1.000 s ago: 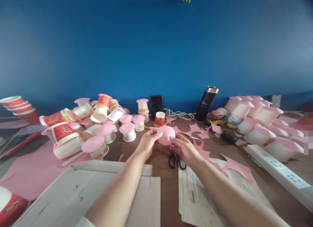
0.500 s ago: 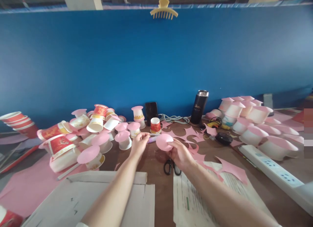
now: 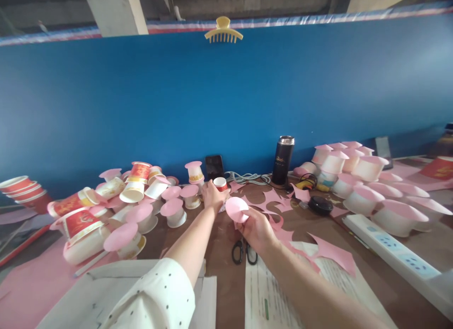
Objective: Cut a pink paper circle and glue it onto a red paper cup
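Note:
My left hand [image 3: 213, 196] reaches out over the table, its fingers wrapped round a small red paper cup [image 3: 220, 184] in front of the phone. Much of the cup is hidden by that hand. Between the thumb and fingers of my right hand [image 3: 257, 229] is a round pink paper disc [image 3: 235, 209], held up above the table. Just below this hand lie scissors [image 3: 238, 252] with black handles. To the left stand paper cups topped with pink discs, such as a white cup [image 3: 176, 218].
A black flask [image 3: 283, 161], a phone [image 3: 214, 167] and white cable [image 3: 247, 178] stand or lie along the blue partition [image 3: 226, 97]. Pink paper scraps [image 3: 334, 253], printed sheets [image 3: 269, 296], a power strip [image 3: 396, 253] and pink-topped cups [image 3: 364, 199] occupy the right. Red cups [image 3: 26, 194] are stacked far left.
My left hand has moved forward from beside the purple-and-white object onto the red cup and closed round it. The disc stays in my right hand. The camera view has tilted up slightly.

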A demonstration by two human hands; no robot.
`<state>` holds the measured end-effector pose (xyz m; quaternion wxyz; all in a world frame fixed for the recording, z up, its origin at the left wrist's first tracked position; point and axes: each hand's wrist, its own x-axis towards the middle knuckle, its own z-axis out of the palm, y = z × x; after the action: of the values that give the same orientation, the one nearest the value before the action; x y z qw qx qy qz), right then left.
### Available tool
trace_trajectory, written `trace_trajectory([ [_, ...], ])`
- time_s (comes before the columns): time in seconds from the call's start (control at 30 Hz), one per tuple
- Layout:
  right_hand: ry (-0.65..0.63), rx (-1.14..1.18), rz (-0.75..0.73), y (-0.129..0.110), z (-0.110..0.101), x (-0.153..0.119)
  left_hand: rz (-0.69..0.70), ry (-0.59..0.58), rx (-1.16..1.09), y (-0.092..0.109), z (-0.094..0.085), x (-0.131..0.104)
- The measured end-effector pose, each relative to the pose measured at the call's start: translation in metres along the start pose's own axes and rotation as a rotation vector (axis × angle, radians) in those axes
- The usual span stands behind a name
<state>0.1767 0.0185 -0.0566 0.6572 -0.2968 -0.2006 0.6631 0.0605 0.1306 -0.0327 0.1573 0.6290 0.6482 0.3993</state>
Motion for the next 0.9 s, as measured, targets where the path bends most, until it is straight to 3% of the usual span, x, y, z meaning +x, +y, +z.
trace_trajectory([
  [0.1, -0.014, 0.035, 0.016, -0.001, 0.001, -0.001, -0.023, 0.005, -0.021, 0.005, 0.008, 0.002],
  [0.2, -0.007, 0.057, 0.025, -0.005, 0.002, -0.002, -0.027, -0.007, -0.045, 0.01, 0.003, 0.004],
  [0.3, 0.009, 0.066, 0.024, -0.009, 0.002, -0.003, 0.014, 0.018, -0.056, 0.015, -0.018, -0.001],
  [0.43, -0.023, 0.063, 0.008, -0.011, 0.004, -0.004, 0.066, 0.128, -0.157, 0.006, -0.063, -0.023],
  [0.5, -0.022, 0.068, 0.002, -0.012, 0.005, -0.005, 0.052, 0.083, -0.267, -0.007, -0.083, -0.039],
  [0.63, 0.012, 0.038, -0.008, -0.014, 0.007, -0.006, -0.053, -0.138, -0.343, -0.034, -0.105, -0.074],
  [0.73, 0.03, 0.026, -0.009, -0.015, 0.008, -0.007, -0.023, -0.274, -0.333, -0.044, -0.107, -0.095],
  [0.9, 0.041, 0.048, 0.002, -0.016, 0.008, -0.008, 0.054, -0.307, -0.269, -0.034, -0.099, -0.115],
])
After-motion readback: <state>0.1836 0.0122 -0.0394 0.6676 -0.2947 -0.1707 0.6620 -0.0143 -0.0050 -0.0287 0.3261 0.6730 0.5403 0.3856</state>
